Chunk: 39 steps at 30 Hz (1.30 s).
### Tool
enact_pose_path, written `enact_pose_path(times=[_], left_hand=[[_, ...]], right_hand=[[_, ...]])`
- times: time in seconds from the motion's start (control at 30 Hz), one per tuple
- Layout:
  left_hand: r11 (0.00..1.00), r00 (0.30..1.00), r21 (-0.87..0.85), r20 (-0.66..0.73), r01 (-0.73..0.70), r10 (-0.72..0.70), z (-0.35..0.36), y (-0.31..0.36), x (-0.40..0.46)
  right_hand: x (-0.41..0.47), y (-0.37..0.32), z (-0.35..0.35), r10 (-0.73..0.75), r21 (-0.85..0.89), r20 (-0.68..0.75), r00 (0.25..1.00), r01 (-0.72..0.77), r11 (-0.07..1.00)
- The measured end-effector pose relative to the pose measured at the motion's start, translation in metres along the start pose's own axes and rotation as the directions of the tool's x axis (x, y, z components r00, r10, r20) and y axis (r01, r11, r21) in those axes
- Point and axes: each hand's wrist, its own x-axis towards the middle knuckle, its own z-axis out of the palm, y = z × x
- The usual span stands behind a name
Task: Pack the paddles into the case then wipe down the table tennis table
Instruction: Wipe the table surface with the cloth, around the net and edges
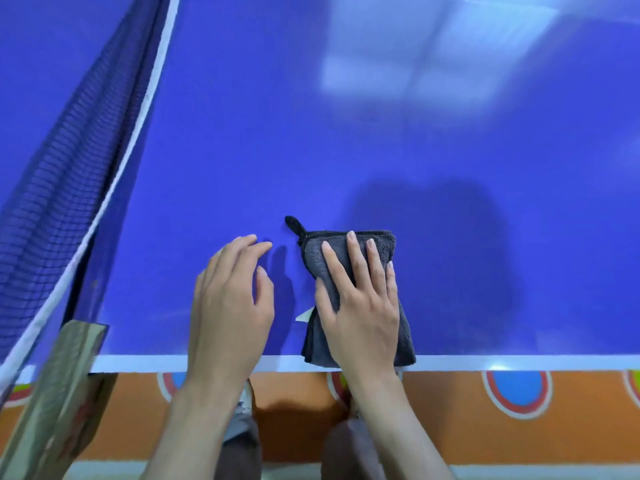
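Pressing flat on a folded dark grey cloth (356,296), the right hand (360,306) is covering much of it with straight, spread fingers near the blue table tennis table's (381,140) white near edge. A white tag peeking out beside the cloth is showing no readable writing. The left hand (230,306) is hovering just beside it, fingers relaxed, holding nothing. The net (59,181) is running off frame at left.
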Motion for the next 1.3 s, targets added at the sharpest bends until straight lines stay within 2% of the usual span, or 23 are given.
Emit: enact_pose_path(times=[0.47,0.6,0.73,0.83,1.0,1.1,1.3], left_hand=[[0.991,0.99,-0.007,0.054,-0.133,0.133,0.141,0.17,-0.006],[0.985,0.984,-0.012,0.054,-0.172,0.173,0.158,0.198,-0.002],[0.982,0.981,0.007,0.042,-0.188,0.188,0.16,0.209,-0.014],[0.986,0.986,0.024,0.03,-0.167,0.166,0.153,0.199,-0.018],[0.998,0.999,0.02,0.016,-0.052,0.052,0.127,0.169,0.003],[0.999,0.999,0.026,0.007,-0.041,0.041,0.102,0.144,0.021],[0.999,0.995,0.032,-0.1,0.01,-0.007,0.042,0.075,0.063]], right_hand=[[0.009,0.262,-0.073,0.159,-0.016,-0.105,0.982,-0.162,0.987],[0.009,0.299,-0.084,0.172,-0.034,-0.099,0.98,-0.176,0.984],[0.014,0.292,-0.083,0.152,-0.129,-0.081,0.985,-0.162,0.978],[0.04,0.285,-0.08,0.134,-0.115,-0.102,0.986,-0.145,0.983],[0.101,0.26,-0.059,0.177,-0.121,-0.149,0.973,-0.196,0.973],[0.114,0.225,-0.046,0.202,-0.121,-0.146,0.969,-0.22,0.968],[0.12,0.113,-0.012,0.081,-0.132,-0.097,0.992,-0.094,0.987]])
